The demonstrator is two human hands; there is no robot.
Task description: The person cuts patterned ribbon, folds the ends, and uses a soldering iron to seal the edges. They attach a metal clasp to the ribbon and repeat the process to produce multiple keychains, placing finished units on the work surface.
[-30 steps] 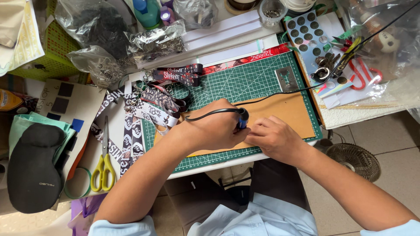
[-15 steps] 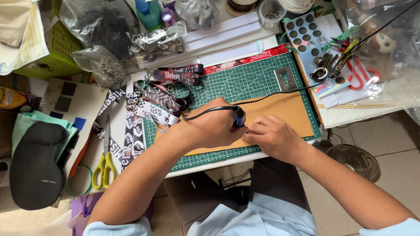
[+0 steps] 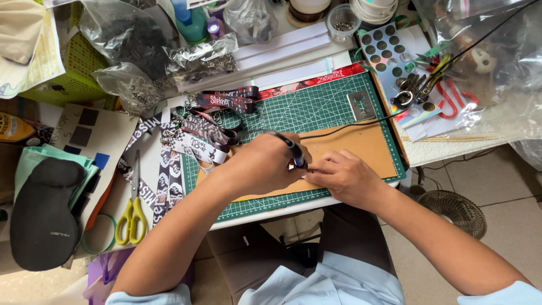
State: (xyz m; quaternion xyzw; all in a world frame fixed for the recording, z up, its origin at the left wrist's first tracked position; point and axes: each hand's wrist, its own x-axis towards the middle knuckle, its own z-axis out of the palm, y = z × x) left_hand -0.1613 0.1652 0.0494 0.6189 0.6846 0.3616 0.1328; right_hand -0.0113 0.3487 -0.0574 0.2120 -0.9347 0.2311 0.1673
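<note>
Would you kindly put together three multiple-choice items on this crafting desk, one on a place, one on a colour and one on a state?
1. Where do the yellow-handled scissors lie?
A. On the green cutting mat
B. On the desk left of the mat, beside the printed straps
C. On the floor

2. What colour is the cutting mat?
A. Green
B. Blue
C. Grey

3. What is the left hand doing?
A. Resting flat and empty
B. Gripping a dark corded tool
C. Holding the scissors

Answers:
1 B: the scissors sit left of the mat, next to the printed straps.
2 A: the mat is green with a white grid.
3 B: the left hand is closed around the corded tool, its tip down by the right hand, which rests on the brown sheet.
</note>
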